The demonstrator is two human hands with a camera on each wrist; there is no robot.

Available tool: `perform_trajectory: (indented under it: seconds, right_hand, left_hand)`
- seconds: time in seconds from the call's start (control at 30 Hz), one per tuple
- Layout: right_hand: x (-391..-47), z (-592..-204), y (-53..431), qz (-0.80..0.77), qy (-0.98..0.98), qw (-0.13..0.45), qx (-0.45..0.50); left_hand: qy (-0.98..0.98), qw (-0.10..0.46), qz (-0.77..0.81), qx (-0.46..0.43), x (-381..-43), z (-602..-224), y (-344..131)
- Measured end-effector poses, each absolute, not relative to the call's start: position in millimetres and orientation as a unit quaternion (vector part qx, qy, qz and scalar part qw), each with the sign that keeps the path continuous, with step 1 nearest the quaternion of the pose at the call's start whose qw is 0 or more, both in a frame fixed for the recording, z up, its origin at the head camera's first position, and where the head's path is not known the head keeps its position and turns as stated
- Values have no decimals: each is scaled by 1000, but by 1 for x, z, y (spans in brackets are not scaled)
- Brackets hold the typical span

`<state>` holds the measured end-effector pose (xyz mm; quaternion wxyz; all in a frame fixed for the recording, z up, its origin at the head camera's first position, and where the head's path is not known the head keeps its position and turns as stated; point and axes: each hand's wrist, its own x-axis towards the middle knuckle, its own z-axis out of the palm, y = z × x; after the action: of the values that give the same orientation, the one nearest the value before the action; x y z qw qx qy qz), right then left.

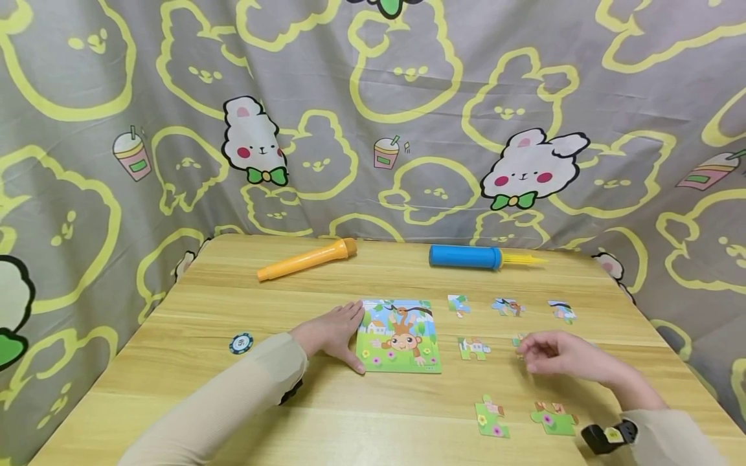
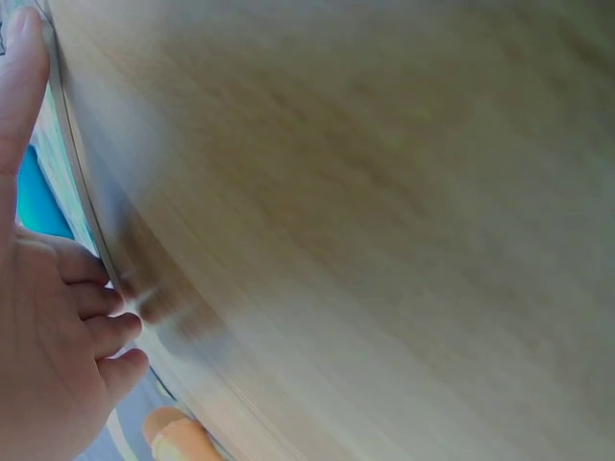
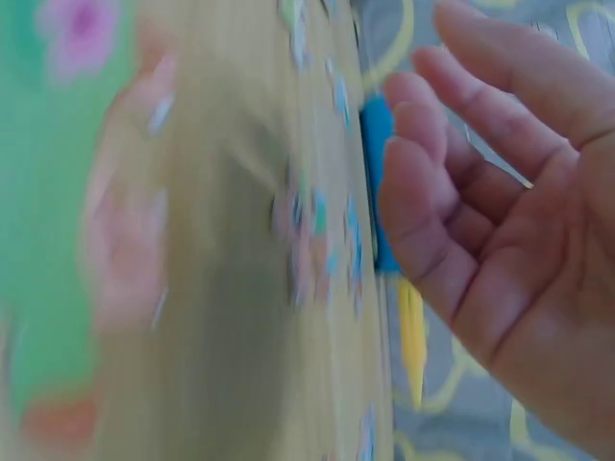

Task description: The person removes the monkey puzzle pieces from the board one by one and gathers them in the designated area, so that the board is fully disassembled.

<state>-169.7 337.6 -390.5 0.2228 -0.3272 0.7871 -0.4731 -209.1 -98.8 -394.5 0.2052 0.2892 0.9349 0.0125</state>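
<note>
A square monkey picture puzzle board [image 1: 399, 336] lies flat on the table. My left hand [image 1: 335, 333] rests along its left edge, fingers extended and thumb at the lower left corner. In the left wrist view the left hand [image 2: 58, 327] shows straight fingers beside the tabletop. My right hand [image 1: 562, 356] hovers over a small puzzle piece [image 1: 517, 339], which it partly hides. The right wrist view shows the right hand [image 3: 500, 211] with loosely bent fingers and nothing in them. A house puzzle piece [image 1: 473, 348] lies between the board and this hand.
More loose pieces lie right of the board, including a green flower piece [image 1: 488, 421], another flower piece [image 1: 553, 421] and a branch piece [image 1: 561, 310]. Behind are an orange stick-like toy [image 1: 305, 259] and a blue hand pump [image 1: 466, 256]. A round chip [image 1: 241, 343] sits at left.
</note>
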Motion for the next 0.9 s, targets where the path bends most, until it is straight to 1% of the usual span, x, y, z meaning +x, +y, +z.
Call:
perform_trajectory:
  seconds: [0.17, 0.33, 0.63, 0.9]
  right_hand:
    - [-182, -382, 300, -447, 817, 180, -316]
    - [-192, -379, 261, -427, 829, 146, -332]
    - [-203, -389, 209, -375, 849, 142, -344]
    - [-206, -404, 188, -348, 858, 147, -349]
  left_hand:
    - [935, 203, 12, 290, -209, -395, -100]
    - [935, 204, 12, 288, -209, -395, -100]
    - [935, 206, 13, 288, -210, -396, -99]
    - [936, 206, 12, 286, -209, -396, -99]
